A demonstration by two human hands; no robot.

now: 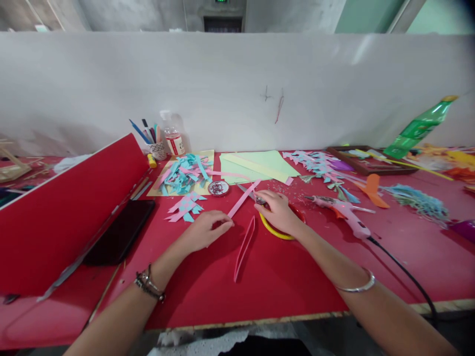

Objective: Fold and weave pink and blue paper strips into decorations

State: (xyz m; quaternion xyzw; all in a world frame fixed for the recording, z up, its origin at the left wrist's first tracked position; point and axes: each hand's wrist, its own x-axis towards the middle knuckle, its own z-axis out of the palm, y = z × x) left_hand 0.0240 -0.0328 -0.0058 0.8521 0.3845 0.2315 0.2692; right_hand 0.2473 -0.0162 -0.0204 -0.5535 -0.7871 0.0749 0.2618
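My left hand (206, 230) pinches the near end of a long pink paper strip (245, 197) that runs up and right across the red table (297, 277). My right hand (279, 211) lies closed over scissors (276, 228) with yellow and red handles, whose blades point toward the strip. A folded pink strip loop (244, 247) lies on the table between my hands. A woven pink-and-blue paper piece (185, 206) sits just left of my left hand.
A pink glue gun (343, 210) with a black cord lies to the right. Green paper sheets (256, 167), a pile of blue and pink strips (183, 174), a round tin (218, 188), a pen cup (158, 148), a black phone (120, 231), a red board (67, 207) and a green bottle (419, 129) surround the work area.
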